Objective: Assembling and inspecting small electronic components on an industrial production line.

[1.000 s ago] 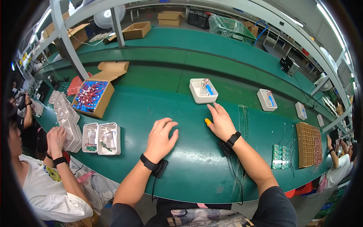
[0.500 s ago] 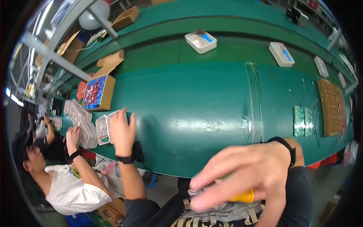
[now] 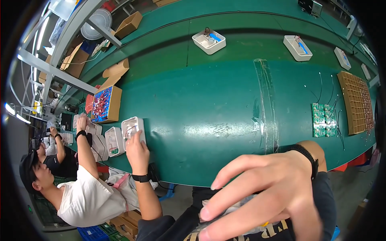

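Observation:
My left hand (image 3: 138,154) is closed over the near right edge of a white plastic casing (image 3: 135,121); its fingertips reach inside, where thin wires show. Close beside it stands a second white casing (image 3: 113,132) with a small green circuit board (image 3: 115,151) in its near end. My right hand (image 3: 261,186) is near the camera, over my lap, with its front fingers stretched apart. Beneath them a sliver of a yellow thing (image 3: 265,223) shows, apparently held by a curled finger; most of it is hidden.
A cardboard box (image 3: 115,105) of blue and red wired parts stands left, near a co-worker's hand (image 3: 82,121). White casings with blue parts (image 3: 214,45) line the back. Green circuit boards (image 3: 324,120) and a partitioned cardboard tray (image 3: 354,103) lie right. Clear tape (image 3: 265,104) crosses the green table.
The casing under my left hand has shifted right, away from its neighbour, and my fingers have bent onto its edge. My right hand is lower, hiding more of the yellow thing. The co-worker's hand rose.

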Demonstrator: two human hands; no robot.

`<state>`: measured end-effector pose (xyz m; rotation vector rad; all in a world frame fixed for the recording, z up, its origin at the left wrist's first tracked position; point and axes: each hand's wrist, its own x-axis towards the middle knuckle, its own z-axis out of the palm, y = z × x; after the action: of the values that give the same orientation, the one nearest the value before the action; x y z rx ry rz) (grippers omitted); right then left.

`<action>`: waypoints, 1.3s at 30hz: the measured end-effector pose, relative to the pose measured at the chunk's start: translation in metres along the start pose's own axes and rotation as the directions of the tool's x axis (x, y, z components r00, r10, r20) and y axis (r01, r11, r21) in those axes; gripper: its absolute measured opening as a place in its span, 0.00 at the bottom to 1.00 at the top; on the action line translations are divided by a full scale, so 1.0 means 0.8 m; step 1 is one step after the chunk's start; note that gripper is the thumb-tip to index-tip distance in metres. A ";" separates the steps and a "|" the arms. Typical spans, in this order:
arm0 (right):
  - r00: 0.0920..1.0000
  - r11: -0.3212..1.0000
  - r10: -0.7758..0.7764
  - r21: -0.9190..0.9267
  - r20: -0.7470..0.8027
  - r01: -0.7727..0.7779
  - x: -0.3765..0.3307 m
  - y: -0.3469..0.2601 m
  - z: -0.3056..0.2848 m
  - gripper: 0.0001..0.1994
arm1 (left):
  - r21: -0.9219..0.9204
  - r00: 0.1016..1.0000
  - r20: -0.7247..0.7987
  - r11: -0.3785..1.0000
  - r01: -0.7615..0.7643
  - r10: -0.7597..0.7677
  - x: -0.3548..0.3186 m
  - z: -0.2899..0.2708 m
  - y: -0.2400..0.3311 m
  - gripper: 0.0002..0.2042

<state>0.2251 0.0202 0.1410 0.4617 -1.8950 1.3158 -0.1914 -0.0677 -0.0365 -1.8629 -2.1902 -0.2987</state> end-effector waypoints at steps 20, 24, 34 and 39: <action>0.786 0.697 0.550 -0.364 -0.282 -0.618 -0.116 0.280 -0.080 0.17 | -0.453 0.835 -0.124 0.718 -0.529 0.537 0.073 0.008 0.136 0.16; 0.807 0.723 0.542 -0.358 -0.234 -0.590 -0.125 0.284 -0.083 0.16 | -0.612 0.866 -0.136 0.647 -0.455 0.481 0.095 -0.004 0.143 0.12; 0.862 0.595 0.469 -0.652 -0.193 -0.470 -0.100 0.255 -0.086 0.16 | -0.667 0.956 -0.095 0.695 -0.268 0.278 0.132 0.040 0.117 0.12; 0.853 0.330 0.507 -0.885 -0.128 -0.328 -0.062 0.253 -0.043 0.15 | -0.802 0.969 -0.045 0.569 -0.179 0.243 0.118 0.062 0.125 0.15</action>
<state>0.1350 0.1262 -0.0185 -0.5549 -2.6440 0.3241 -0.1097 0.0523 -0.0538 -2.5679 -1.9657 -1.4016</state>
